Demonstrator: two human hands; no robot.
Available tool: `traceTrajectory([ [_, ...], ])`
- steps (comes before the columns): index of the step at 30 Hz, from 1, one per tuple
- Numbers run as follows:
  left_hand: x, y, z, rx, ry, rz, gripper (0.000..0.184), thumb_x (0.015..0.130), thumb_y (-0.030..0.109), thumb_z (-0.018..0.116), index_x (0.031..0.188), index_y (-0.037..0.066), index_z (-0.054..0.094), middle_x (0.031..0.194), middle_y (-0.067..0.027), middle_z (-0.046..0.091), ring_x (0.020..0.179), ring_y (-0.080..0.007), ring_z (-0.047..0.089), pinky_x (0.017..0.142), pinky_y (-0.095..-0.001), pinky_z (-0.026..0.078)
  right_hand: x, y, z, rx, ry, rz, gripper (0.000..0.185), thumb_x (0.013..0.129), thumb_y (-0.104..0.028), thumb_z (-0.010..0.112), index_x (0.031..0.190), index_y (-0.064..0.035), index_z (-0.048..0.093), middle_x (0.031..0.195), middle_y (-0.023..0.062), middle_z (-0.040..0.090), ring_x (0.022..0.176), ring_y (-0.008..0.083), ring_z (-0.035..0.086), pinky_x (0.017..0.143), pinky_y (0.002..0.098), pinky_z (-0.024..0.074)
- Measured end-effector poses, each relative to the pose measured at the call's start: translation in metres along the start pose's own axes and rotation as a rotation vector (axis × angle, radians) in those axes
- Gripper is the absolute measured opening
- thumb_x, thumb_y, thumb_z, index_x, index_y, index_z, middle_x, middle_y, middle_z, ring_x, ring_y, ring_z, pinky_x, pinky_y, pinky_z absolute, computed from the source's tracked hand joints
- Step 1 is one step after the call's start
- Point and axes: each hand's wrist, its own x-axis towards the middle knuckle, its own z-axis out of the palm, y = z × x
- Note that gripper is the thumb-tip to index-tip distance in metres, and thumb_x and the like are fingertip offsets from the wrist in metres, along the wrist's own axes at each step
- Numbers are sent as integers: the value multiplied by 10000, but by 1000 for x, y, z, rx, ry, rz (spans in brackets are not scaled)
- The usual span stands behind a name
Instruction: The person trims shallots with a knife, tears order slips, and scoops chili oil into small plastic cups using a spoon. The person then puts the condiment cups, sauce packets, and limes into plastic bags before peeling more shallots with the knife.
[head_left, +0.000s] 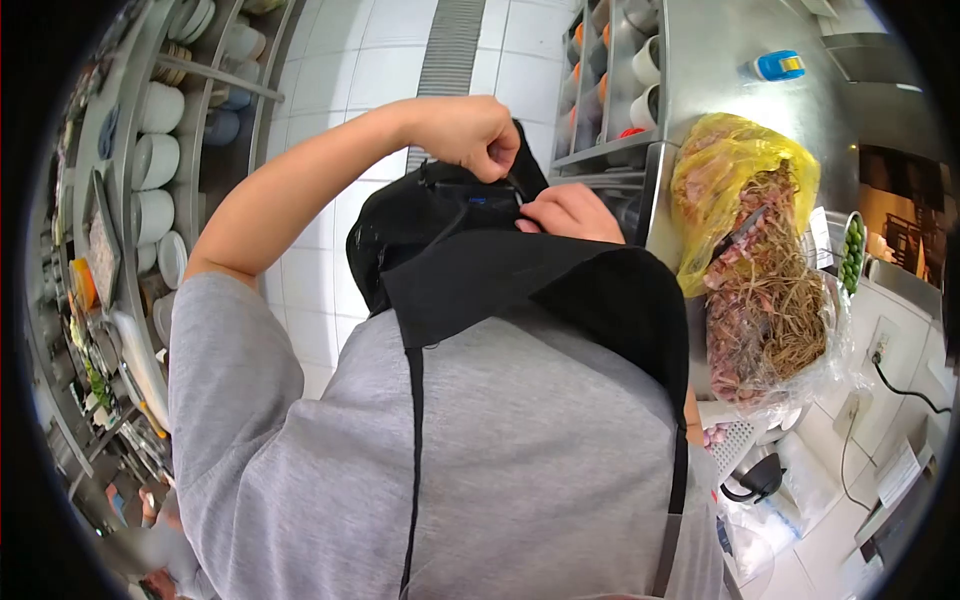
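A black apron (470, 275) hangs over a grey T-shirt, its upper part folded outward and its straps running down the chest. My left hand (468, 138) is closed, with thumb and fingers pinched on the dark fabric near its far edge. Close beside it, my right hand (575, 212) grips the apron at an opening like a pocket, where a small blue mark shows inside. The right forearm is mostly hidden behind the apron. Whether anything small lies between the fingers cannot be seen.
On the steel counter (720, 85) at right lie a yellow plastic bag (745, 150), reddish shallot-like bulbs with dry roots (765, 330), a knife (738, 238) and a blue-capped container (780, 66). Shelves with white bowls (155, 162) line the left. Another person (150, 555) shows at lower left.
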Motion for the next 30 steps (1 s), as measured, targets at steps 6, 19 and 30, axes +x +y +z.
traceTrajectory([
  [6,4,-5,-10,-150,-168,76,45,642,65,609,673,33,608,583,-5,566,547,-74,499,500,-242,406,11,14,2,587,-250,524,130,751,-179,588,728,-58,546,691,67,529,615,200,541,573,305,431],
  [19,48,-116,-101,-292,163,-264,191,803,170,592,929,31,627,647,-53,616,593,-101,569,562,-231,462,97,116,-17,316,154,710,319,882,-244,452,708,-21,598,522,112,526,463,199,503,474,310,404],
  [30,29,-260,-311,-286,933,-410,352,736,79,619,1074,5,559,999,-120,600,802,-179,589,679,-281,476,317,316,-37,242,419,661,118,754,-123,639,818,-24,625,694,88,593,582,151,571,556,271,470],
])
